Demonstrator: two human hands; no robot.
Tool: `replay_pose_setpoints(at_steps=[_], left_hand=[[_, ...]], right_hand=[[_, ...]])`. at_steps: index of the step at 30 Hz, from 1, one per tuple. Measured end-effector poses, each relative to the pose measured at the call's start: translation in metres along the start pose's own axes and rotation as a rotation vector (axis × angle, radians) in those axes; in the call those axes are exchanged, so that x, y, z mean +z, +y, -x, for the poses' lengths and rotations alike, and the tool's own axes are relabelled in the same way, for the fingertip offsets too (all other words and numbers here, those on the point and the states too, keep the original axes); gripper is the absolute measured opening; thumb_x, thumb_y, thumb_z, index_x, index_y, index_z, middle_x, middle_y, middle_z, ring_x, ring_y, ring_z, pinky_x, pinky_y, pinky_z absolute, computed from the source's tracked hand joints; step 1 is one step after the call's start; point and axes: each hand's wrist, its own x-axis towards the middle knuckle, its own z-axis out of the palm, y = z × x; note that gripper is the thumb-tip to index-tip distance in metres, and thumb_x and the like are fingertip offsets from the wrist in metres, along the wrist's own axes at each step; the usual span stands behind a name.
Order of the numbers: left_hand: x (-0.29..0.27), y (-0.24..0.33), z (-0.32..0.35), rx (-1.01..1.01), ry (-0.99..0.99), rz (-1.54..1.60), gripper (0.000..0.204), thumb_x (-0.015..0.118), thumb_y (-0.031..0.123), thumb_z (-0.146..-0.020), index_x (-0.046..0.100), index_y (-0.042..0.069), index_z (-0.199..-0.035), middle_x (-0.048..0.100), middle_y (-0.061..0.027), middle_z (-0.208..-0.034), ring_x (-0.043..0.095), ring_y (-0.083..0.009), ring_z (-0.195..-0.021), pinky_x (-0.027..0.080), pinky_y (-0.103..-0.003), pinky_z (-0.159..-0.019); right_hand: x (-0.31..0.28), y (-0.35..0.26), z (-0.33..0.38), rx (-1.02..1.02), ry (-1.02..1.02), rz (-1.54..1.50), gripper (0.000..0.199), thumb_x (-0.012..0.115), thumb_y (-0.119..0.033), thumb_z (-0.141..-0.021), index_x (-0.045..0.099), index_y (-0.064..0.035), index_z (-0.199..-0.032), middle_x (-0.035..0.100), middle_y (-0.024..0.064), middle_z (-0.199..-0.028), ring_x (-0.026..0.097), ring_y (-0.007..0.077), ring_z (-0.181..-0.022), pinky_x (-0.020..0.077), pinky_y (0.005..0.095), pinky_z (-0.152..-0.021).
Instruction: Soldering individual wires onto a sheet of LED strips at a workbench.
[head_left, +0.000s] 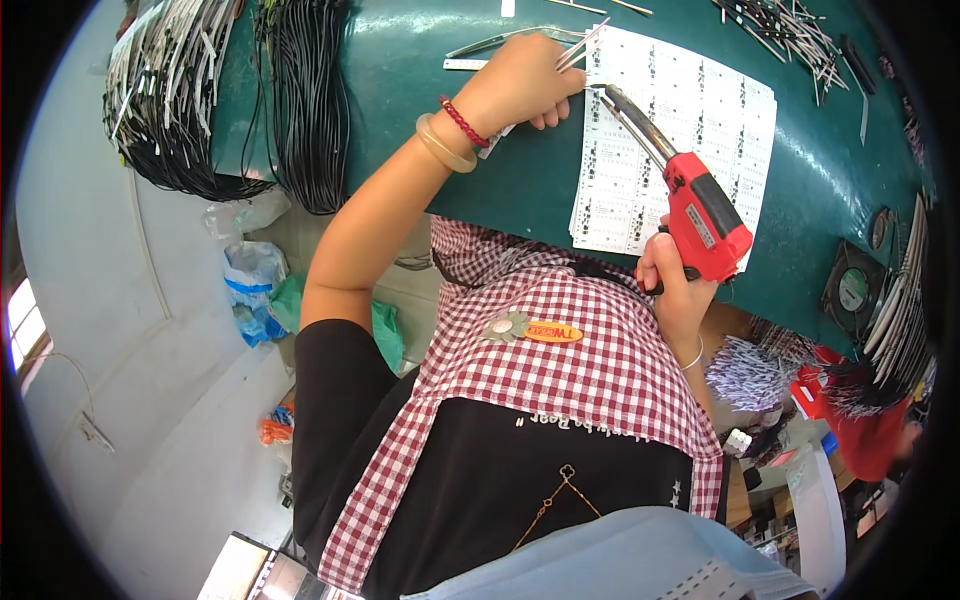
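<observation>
My left hand (528, 82) is closed over the green table, pinching a few thin pale wires (584, 46) that stick up past the fingers. My right hand (668, 280) is wrapped round the handle of a red soldering gun (706, 222), with fingers by its trigger. The gun's metal tip points away to the upper left and comes close to my left fingertips; whether it touches a wire is too small to tell. Beneath the gun lies a stack of white printed sheets (735, 110). A thin cable and a white strip (464, 64) lie beside my left hand.
Bundles of black cables (305, 100) and white-tipped wires (175, 90) hang over the table's left edge. More loose wires (785, 40) lie at the far right. A dark spool (853, 288) and grey wires (898, 295) sit near the right edge. Plastic bags (252, 285) are below left.
</observation>
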Motion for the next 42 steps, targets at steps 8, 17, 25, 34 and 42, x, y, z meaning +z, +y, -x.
replay_pose_setpoints(at_steps=[8,17,25,34,42], left_hand=[[0.002,0.001,0.001,0.016,0.019,-0.004,0.027,0.053,0.018,-0.084,0.059,-0.003,-0.069,0.061,-0.0071,-0.058,0.055,-0.0104,-0.042,0.047,-0.024,-0.042],[-0.005,-0.006,-0.004,0.042,-0.025,0.023,0.027,0.050,0.018,-0.087,0.059,-0.005,-0.075,0.063,-0.0098,-0.064,0.059,-0.0132,-0.049,0.050,-0.024,-0.047],[-0.063,0.024,0.017,0.197,0.162,0.025,0.022,0.042,0.018,-0.096,0.055,0.002,-0.090,0.054,-0.0010,-0.069,0.052,-0.0083,-0.063,0.044,-0.021,-0.058],[-0.042,-0.005,0.054,0.270,0.242,0.055,0.018,0.047,0.011,-0.090,0.060,0.000,-0.089,0.059,-0.0029,-0.068,0.054,-0.0103,-0.063,0.043,-0.023,-0.058],[0.016,-0.013,0.048,-0.070,0.015,0.071,0.013,0.055,0.012,-0.080,0.060,0.000,-0.079,0.054,-0.0017,-0.057,0.047,-0.0054,-0.052,0.036,-0.022,-0.047]], right_hand=[[0.002,0.001,0.001,0.040,0.004,0.017,0.025,0.051,-0.005,-0.088,0.045,0.0060,-0.110,0.050,0.0044,-0.061,0.043,0.0087,-0.047,0.0390,0.0238,-0.046],[-0.002,-0.008,-0.002,-0.079,0.121,-0.128,0.030,0.049,-0.008,-0.089,0.044,0.0059,-0.114,0.049,0.0056,-0.063,0.041,0.0090,-0.046,0.0401,0.0257,-0.046],[-0.015,-0.005,0.003,-0.104,0.187,-0.170,0.029,0.048,-0.008,-0.090,0.043,0.0054,-0.114,0.048,0.0058,-0.062,0.040,0.0089,-0.045,0.0392,0.0257,-0.045],[-0.031,-0.003,0.012,-0.144,0.168,-0.192,0.029,0.048,-0.007,-0.089,0.044,0.0051,-0.114,0.048,0.0064,-0.065,0.039,0.0093,-0.045,0.0386,0.0252,-0.045],[-0.039,0.021,0.018,0.012,-0.020,-0.047,0.033,0.055,-0.009,-0.086,0.046,0.0031,-0.115,0.049,0.0049,-0.062,0.040,0.0087,-0.047,0.0377,0.0249,-0.047]])
